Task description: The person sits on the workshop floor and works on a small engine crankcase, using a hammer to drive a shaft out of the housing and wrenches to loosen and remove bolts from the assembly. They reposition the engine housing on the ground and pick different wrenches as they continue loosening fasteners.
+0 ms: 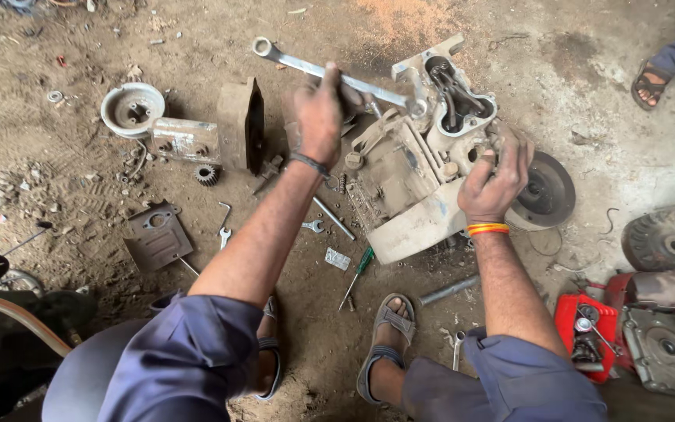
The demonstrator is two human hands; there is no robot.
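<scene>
1. The left hand [318, 113] is closed around a long spanner [337, 76], whose far end sits on a bolt atop the engine [419, 184].
2. The right hand [496, 178] grips the engine's side, fingers curled, steadying it on the dirt floor [80, 172] near the middle.
3. Judgement: keep the spanner seated square on the bolt and pull smoothly, bracing firmly, lest it slip.

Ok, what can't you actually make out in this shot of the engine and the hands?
Head view only:
- Long steel spanner: its far end on the dirty grey engine block, hidden by the casting.
- Left hand: grip seen from the back only.
- Right hand: fingertips covered.
- Red machine: cut by the edge.
</scene>
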